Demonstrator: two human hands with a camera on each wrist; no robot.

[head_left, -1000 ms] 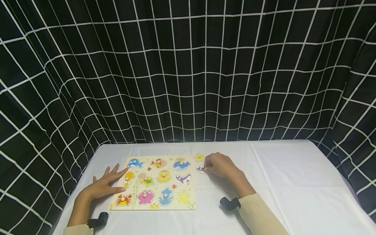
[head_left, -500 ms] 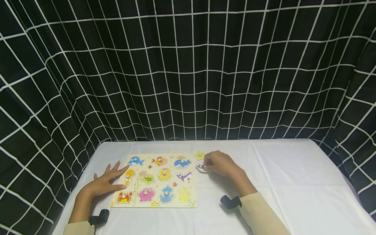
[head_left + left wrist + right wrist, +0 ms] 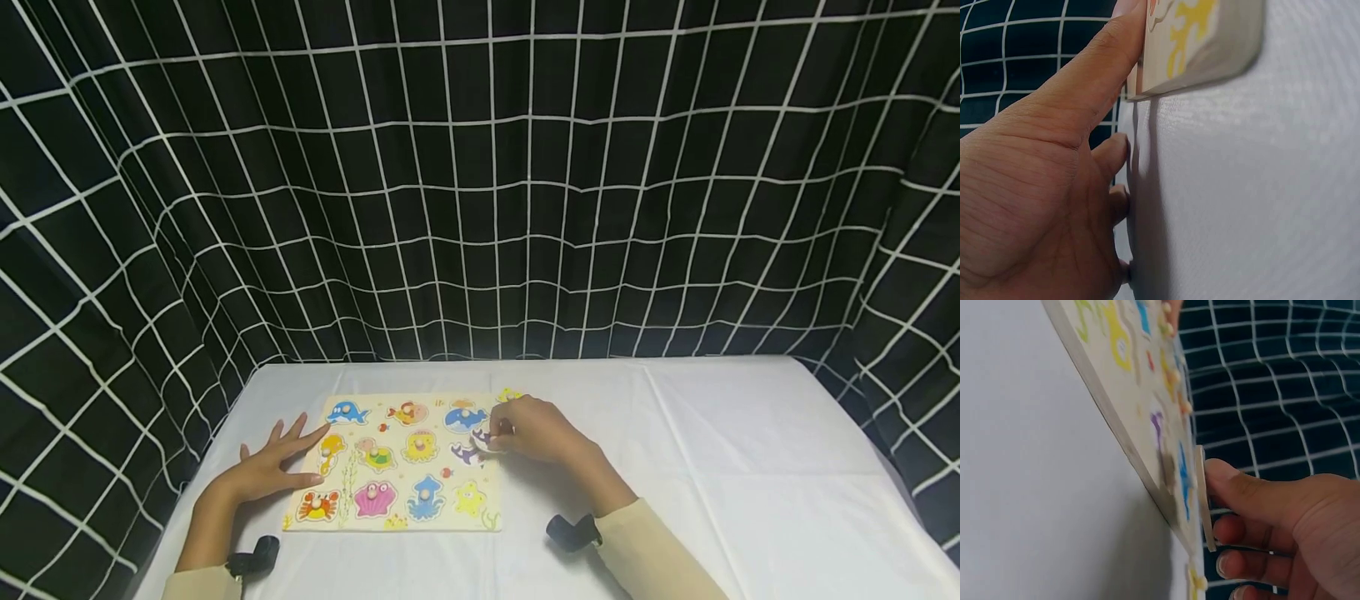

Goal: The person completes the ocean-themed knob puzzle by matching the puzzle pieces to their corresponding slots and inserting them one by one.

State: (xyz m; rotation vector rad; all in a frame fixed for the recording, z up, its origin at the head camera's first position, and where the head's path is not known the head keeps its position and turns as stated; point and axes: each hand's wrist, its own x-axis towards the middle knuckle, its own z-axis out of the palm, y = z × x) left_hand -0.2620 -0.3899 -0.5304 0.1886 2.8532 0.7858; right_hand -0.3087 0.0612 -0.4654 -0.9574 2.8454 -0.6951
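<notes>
A wooden peg puzzle board [image 3: 360, 467] with sea animals lies on the white cloth. My left hand [image 3: 262, 471] rests at its left edge with fingers spread; in the left wrist view the thumb [image 3: 1100, 69] lies along the board's side. My right hand [image 3: 536, 429] pinches a purple-and-white whale puzzle piece [image 3: 482, 439] over the board's right side, partly covering the printed purple whale recess [image 3: 465, 455]. In the right wrist view the whale piece [image 3: 1204, 500] stands tilted, edge-on, apart from the board. A yellow starfish piece [image 3: 508, 395] lies beyond the right hand, partly hidden by it.
The yellow starfish recess [image 3: 470, 498] shows at the board's lower right. Other recesses hold knobbed pieces, such as the crab [image 3: 318, 505] and blue squid [image 3: 426, 497]. A black curtain with white grid lines [image 3: 525, 208] stands behind the table.
My right hand has lifted the whale piece off the cloth and moved it left over the board. The left hand stays in place at the board's edge.
</notes>
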